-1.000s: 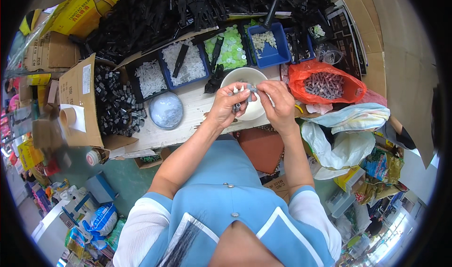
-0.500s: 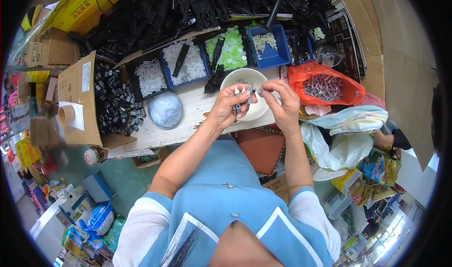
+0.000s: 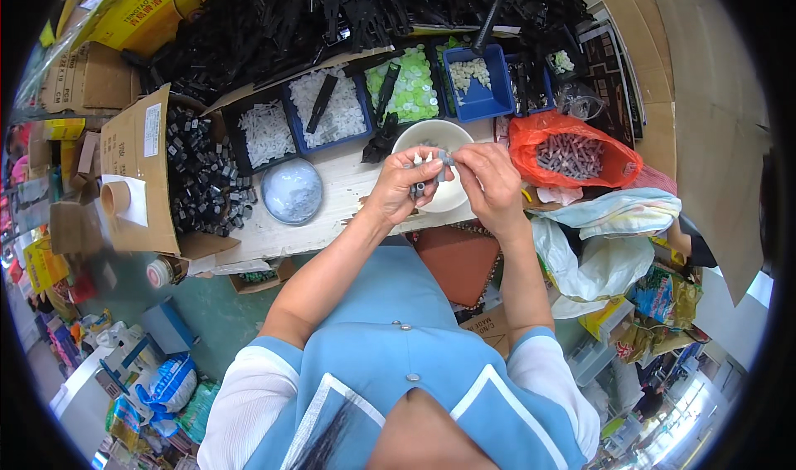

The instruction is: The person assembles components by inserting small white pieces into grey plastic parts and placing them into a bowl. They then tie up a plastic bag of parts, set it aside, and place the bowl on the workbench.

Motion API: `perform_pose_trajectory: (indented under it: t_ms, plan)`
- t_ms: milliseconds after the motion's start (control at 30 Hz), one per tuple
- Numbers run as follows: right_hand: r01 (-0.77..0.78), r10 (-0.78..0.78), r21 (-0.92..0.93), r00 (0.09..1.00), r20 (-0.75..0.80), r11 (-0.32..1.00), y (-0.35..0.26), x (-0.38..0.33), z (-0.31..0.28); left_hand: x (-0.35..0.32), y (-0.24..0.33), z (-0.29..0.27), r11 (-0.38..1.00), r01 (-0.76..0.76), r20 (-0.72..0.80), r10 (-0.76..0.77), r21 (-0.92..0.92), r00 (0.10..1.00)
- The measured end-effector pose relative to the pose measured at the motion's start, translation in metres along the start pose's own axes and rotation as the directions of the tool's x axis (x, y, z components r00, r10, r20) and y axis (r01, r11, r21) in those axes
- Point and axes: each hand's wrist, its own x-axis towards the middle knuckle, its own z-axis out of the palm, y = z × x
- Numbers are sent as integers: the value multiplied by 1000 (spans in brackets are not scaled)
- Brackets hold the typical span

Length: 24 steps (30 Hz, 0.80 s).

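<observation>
Over a white bowl [image 3: 448,196] at the bench's front edge, my left hand [image 3: 402,186] is closed around several small grey plastic tube-shaped parts [image 3: 417,191]. One grey part [image 3: 446,159] sticks out between its thumb and fingers toward the right. My right hand [image 3: 491,180] pinches at the end of that part, its thumb and forefinger pressed together. Whether the right fingers hold a separate small piece there is hidden. More grey bits lie in the bowl, mostly behind my hands.
Left of the bowl are a round dish [image 3: 291,191], a carton of black parts [image 3: 137,163] and trays of white pieces [image 3: 330,137]. Behind lie green discs [image 3: 417,89], a blue tray [image 3: 487,103] and heaped black parts [image 3: 274,31]. At right, a red bag [image 3: 531,130] holds grey parts.
My right hand has moved slightly left, and its fingertips now meet the grey part held in my left hand. The left hand stays nearly still.
</observation>
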Motion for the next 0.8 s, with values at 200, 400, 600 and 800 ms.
perform_pose_trajectory:
  t_ms: [200, 400, 600, 800]
  plan:
    - [53, -51, -42, 998, 39, 998, -4, 4, 0, -3, 3, 0, 1000, 12, -35, -11, 25, 999]
    - [71, -68, -44, 996, 57, 997, -6, 6, -1, -5, 5, 0, 999, 14, -38, -12, 49, 999]
    - [130, -128, -29, 990, 54, 991, -7, 4, 1, -9, 8, 2, 996, 11, -60, -5, 93, 998]
    - [92, -88, 74, 995, -50, 993, -7, -4, 13, -13, 7, 4, 996, 13, -73, -6, 89, 997]
